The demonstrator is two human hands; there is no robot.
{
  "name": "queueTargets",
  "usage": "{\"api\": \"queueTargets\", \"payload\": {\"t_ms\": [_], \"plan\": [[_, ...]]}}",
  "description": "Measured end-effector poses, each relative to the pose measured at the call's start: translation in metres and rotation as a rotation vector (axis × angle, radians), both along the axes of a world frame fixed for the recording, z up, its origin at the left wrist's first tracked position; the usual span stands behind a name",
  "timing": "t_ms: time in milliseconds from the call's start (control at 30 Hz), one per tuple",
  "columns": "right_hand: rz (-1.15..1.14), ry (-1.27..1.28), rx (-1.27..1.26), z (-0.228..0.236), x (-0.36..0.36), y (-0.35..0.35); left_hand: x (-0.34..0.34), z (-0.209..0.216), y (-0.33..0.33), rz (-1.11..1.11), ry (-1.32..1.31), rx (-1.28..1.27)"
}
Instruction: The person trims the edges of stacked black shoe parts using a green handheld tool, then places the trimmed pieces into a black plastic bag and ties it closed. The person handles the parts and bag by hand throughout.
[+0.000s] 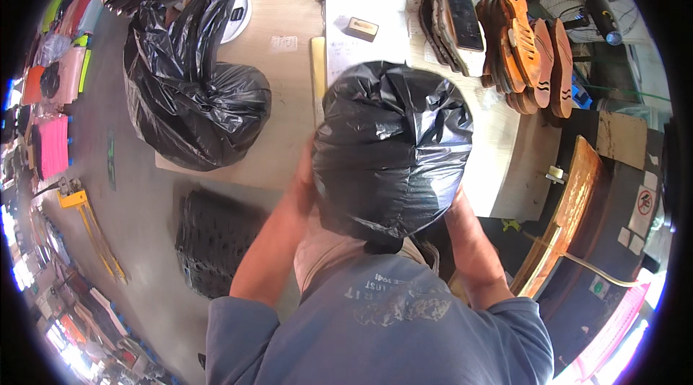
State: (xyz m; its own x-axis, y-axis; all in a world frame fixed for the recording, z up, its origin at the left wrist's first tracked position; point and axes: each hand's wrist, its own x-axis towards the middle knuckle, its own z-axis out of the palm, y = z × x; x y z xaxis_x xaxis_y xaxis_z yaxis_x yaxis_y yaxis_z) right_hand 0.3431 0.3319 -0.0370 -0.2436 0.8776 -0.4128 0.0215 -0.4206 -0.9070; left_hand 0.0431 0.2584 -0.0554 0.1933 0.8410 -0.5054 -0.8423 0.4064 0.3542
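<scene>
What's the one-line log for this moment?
left hand, right hand: holding bag at sides | other bag: table, left | paper: on table

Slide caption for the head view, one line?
Left hand and right hand hold a bulging black bag between them, with a second black bag to the left.

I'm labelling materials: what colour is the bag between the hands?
The bag is shiny black; head view.

Narrow lane left of centre

Passage is offered by a strip of pale wooden tabletop (292, 118) between a crumpled, shiny black plastic bag (198, 107) and a rounded, full black plastic bag (390, 157) — the far right is blocked by stacked orange-brown, foot-shaped soles (517, 35).
</scene>
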Motion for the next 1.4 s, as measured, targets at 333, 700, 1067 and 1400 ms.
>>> {"api": "queueTargets", "payload": {"t_ms": [333, 700, 1067, 1400], "plan": [[0.4, -0.422, 0.982, 0.141, -0.026, 0.099, -0.075, 0.107, 0.192, 0.085, 0.271, 0.645], [0.761, -0.33, 1.693, 0.024, -0.026, 0.047, -0.042, 0.058, 0.065, -0.185, 1.481, 1.115], [0.963, -0.319, 1.183, 0.084, -0.029, 0.028, -0.008, 0.122, 0.051, -0.265, 1.731, 0.832], [0.101, -0.585, 1.062, 0.095, -0.058, 0.039, 0.033, 0.091, 0.04, -0.178, 2.138, 0.845]]}}
